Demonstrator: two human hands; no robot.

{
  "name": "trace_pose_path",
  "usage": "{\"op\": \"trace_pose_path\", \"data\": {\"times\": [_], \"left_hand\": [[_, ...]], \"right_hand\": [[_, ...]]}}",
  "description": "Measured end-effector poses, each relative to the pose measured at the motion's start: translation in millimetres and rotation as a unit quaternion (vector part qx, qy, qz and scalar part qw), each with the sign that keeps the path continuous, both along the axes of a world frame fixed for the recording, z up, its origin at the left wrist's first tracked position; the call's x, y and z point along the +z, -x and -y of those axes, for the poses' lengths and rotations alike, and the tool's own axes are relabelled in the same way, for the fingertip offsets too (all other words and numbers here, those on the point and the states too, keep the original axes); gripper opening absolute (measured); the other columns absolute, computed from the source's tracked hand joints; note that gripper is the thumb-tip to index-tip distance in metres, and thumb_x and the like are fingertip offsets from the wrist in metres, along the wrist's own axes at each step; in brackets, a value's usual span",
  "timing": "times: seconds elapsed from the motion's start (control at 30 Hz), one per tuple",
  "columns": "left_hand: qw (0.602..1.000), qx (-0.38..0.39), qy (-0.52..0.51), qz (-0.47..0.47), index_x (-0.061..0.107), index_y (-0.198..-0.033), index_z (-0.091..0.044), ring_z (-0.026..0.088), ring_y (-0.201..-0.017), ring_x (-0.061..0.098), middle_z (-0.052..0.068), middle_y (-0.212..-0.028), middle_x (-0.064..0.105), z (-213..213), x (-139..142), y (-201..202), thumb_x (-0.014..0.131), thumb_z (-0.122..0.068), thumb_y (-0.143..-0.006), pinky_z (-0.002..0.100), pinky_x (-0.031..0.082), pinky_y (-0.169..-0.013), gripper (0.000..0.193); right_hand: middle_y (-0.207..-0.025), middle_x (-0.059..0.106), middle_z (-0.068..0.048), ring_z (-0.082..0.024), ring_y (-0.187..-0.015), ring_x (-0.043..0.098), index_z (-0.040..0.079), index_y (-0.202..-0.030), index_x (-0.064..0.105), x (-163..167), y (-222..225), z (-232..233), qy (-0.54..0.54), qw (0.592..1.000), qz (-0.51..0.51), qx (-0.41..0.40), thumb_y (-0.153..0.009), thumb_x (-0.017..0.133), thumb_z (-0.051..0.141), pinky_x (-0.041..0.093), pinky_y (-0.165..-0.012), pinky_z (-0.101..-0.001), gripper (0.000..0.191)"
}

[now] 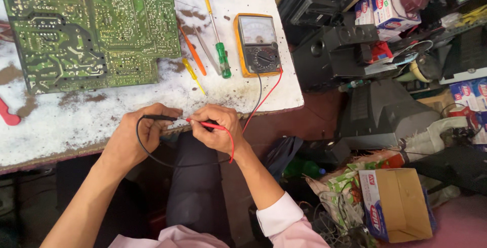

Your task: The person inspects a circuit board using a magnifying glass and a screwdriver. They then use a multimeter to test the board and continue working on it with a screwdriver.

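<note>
A white, worn worktable [101,126] fills the left side. On it lies a big green circuit board [86,30], solder side up. To its right sits a yellow multimeter [257,45] with a dial. Beside that lie a green-handled screwdriver [218,40] and an orange-handled one [193,52]. At the table's near edge, the left hand [137,136] is curled and pinches the black probe [160,118]. The right hand [215,126] pinches the red probe [205,124]. The probe tips meet between the hands.
</note>
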State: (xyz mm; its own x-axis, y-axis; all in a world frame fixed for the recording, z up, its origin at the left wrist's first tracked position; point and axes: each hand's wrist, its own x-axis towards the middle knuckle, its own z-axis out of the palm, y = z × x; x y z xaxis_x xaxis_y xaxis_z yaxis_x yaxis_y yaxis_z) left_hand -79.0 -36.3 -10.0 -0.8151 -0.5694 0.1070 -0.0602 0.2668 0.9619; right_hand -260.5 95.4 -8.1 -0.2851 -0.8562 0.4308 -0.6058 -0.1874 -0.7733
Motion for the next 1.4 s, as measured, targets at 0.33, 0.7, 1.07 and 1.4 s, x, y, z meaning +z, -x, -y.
{"op": "trace_pose_path", "data": {"times": [0.33, 0.7, 1.07, 1.4], "left_hand": [[1.000, 0.002, 0.009, -0.002, 0.070, -0.111, -0.001, 0.017, -0.092, 0.078, 0.014, -0.105, 0.078, 0, 3, 1, 0.039, 0.011, -0.082, 0.029, 0.061, -0.083, 0.044], [0.997, 0.022, -0.003, 0.077, 0.074, -0.113, -0.005, 0.022, -0.073, 0.073, 0.014, -0.090, 0.078, -2, 7, 2, 0.051, 0.006, -0.088, 0.033, 0.058, -0.070, 0.035], [0.997, 0.027, 0.066, -0.024, 0.072, -0.107, -0.002, 0.026, -0.069, 0.069, 0.015, -0.090, 0.074, 0, 6, -7, 0.056, 0.004, -0.089, 0.035, 0.054, -0.066, 0.025], [0.999, 0.016, 0.041, -0.021, 0.073, -0.108, -0.004, 0.018, -0.058, 0.063, 0.014, -0.074, 0.068, -1, 7, -7, 0.046, 0.008, -0.088, 0.032, 0.053, -0.060, 0.035]], "right_hand": [[-0.089, 0.076, -0.009, -0.017, -0.078, 0.076, 0.004, -0.089, 0.071, 3, -1, 1, 0.002, 1.000, -0.004, 0.001, -0.084, 0.077, 0.001, 0.060, -0.070, -0.0277, 0.008], [-0.088, 0.076, -0.009, -0.016, -0.076, 0.075, 0.003, -0.087, 0.071, 3, 0, 1, -0.013, 1.000, 0.012, -0.002, -0.085, 0.076, 0.002, 0.059, -0.068, -0.0281, 0.005], [-0.091, 0.077, -0.011, -0.018, -0.079, 0.076, 0.001, -0.087, 0.072, -8, 0, 2, -0.012, 1.000, -0.003, 0.002, -0.087, 0.075, 0.001, 0.060, -0.072, -0.0291, 0.003], [-0.090, 0.077, -0.011, -0.018, -0.078, 0.075, 0.000, -0.087, 0.072, -4, -1, 2, -0.011, 1.000, -0.005, 0.002, -0.087, 0.076, 0.000, 0.058, -0.071, -0.0287, 0.004]]}}
